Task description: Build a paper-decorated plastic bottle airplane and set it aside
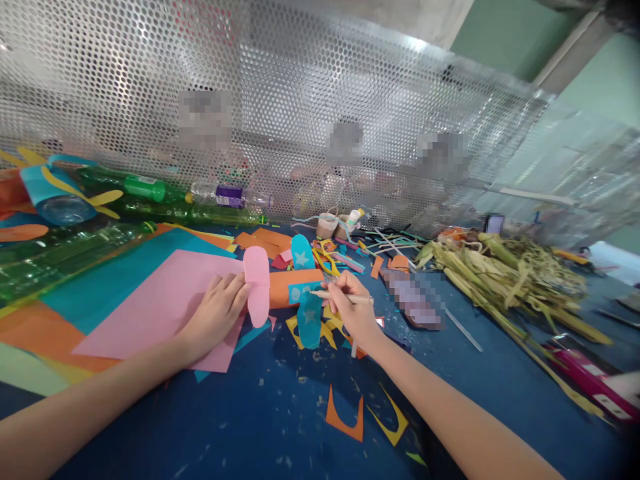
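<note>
A toy plane lies across the middle of the table, with an orange paper-covered body (283,287), blue wings (310,323) bearing pale stars, and a pink paper piece (257,307) at its left end. My left hand (220,310) is closed around that left end, behind the pink piece; what its fingertips press on is partly hidden. Pinched in my right hand (353,303) is a pale pen (357,299). Its tip touches a blue paper band (297,293) on the body, near pale drawn shapes.
Pink (170,300) and blue sheets lie at left, beside green plastic bottles (75,250). Orange cut-out scraps (350,423) are in front. A covered phone-like object (415,300), dried husks (500,280) and a magenta stapler-like object (595,380) lie at right. Perforated metal stands behind.
</note>
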### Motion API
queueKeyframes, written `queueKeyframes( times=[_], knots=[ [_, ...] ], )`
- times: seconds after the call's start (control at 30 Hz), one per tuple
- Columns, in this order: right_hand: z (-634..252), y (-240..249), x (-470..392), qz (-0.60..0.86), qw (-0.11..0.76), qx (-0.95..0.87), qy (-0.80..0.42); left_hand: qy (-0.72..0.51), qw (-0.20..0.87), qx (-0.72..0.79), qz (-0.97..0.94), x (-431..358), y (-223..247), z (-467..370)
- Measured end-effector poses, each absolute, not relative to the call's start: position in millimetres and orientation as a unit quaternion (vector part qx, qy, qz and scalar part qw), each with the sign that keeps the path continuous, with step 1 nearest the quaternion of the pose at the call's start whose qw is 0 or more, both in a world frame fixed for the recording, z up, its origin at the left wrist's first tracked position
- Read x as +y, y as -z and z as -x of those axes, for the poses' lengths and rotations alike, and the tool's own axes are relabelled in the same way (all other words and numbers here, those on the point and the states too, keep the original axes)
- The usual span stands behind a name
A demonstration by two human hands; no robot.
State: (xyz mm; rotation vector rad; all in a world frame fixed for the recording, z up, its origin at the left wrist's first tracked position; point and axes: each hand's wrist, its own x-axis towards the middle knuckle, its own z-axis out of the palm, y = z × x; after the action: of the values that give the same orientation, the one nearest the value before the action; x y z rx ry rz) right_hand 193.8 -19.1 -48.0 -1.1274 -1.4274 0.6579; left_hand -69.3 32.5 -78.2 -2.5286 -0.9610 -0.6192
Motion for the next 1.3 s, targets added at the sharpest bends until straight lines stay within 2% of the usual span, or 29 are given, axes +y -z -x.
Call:
queueKeyframes(
  times=[1.3],
  knots=[
    [-190.9, 47.4, -22.1, 0.492, 0.526, -0.631, -0.29, 0.219, 0.167, -0.349, 0.896, 32.7, 78.2, 69.8]
  ],
)
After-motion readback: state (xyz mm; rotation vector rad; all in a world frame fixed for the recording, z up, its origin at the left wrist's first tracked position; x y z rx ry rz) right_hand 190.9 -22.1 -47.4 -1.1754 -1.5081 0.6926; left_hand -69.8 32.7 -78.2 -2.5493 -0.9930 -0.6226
